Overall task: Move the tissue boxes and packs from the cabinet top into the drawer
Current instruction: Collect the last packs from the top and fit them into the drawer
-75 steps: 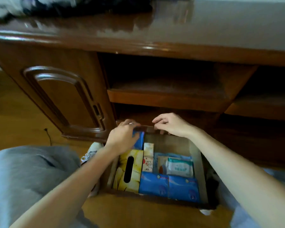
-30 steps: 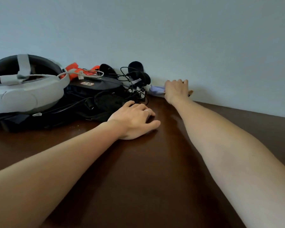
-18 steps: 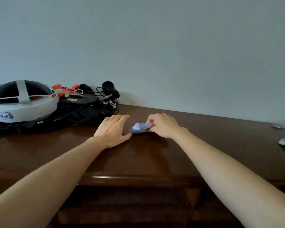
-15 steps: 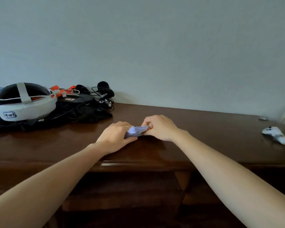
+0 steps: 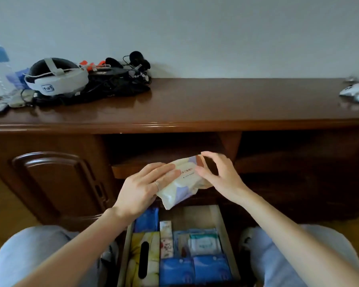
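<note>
You've lifted the tissue pack (image 5: 182,180) off the bench (image 5: 216,104); now your left hand (image 5: 142,188) and right hand (image 5: 218,172) fingers grip it above the drawer (image 5: 226,235), ready to lower in.

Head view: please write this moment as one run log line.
left hand: holds tissue pack | right hand: pinches pack | pack: above open drawer, not yet inside

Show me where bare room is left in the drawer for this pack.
Free: the bare bottom at the back of the drawer, behind the white wipes pack. Crowded: the yellow tissue box at left and blue packs in front.
</note>
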`<action>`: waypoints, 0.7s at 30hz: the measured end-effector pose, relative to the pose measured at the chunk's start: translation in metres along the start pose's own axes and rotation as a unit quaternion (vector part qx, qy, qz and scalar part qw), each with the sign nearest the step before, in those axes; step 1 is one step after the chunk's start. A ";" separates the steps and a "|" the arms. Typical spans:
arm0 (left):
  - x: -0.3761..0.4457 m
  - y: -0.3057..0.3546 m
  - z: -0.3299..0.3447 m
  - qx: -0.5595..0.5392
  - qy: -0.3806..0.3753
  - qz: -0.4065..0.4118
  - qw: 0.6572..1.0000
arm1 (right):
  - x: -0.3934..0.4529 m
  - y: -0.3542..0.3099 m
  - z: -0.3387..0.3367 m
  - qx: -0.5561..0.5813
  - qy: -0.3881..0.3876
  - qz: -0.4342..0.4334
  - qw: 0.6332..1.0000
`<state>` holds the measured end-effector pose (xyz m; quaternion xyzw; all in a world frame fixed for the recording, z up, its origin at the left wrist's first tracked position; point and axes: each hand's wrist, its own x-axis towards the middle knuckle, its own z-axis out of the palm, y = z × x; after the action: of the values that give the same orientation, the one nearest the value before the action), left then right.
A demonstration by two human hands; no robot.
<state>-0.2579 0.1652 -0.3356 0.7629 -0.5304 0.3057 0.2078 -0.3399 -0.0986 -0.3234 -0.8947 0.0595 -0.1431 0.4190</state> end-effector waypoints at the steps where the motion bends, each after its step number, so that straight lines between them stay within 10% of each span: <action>1: -0.009 0.001 0.005 -0.003 -0.005 -0.002 1.000 | -0.002 0.009 0.012 0.094 -0.063 0.085 0.990; 4: -0.039 -0.002 0.031 -0.022 -0.053 -0.019 0.998 | -0.010 0.047 0.047 0.339 -0.175 0.211 0.900; 7: -0.069 0.000 0.061 -0.156 -0.084 -0.303 0.936 | -0.021 0.079 0.079 0.362 -0.102 0.220 0.900; 8: -0.078 0.002 0.068 -0.275 -0.058 -0.441 0.852 | -0.023 0.088 0.089 0.344 -0.078 0.226 0.908; 11: -0.104 -0.003 0.090 -0.599 0.019 -0.671 0.437 | -0.028 0.114 0.122 0.309 -0.064 0.262 0.912; 12: -0.112 -0.002 0.098 -0.620 -0.015 -0.671 0.405 | -0.030 0.120 0.133 0.305 -0.068 0.273 0.910; 15: -0.125 0.011 0.121 -0.570 -0.106 -0.658 0.480 | -0.035 0.133 0.159 0.295 -0.093 0.298 0.903; 21: -0.145 -0.001 0.140 -0.465 -0.008 -0.700 0.541 | -0.029 0.188 0.177 0.032 -0.134 0.313 0.940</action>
<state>-0.2592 0.1746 -0.5364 0.6903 0.1032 -0.2328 0.6772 -0.3113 -0.0830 -0.5814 -0.8280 0.2749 0.1141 0.4751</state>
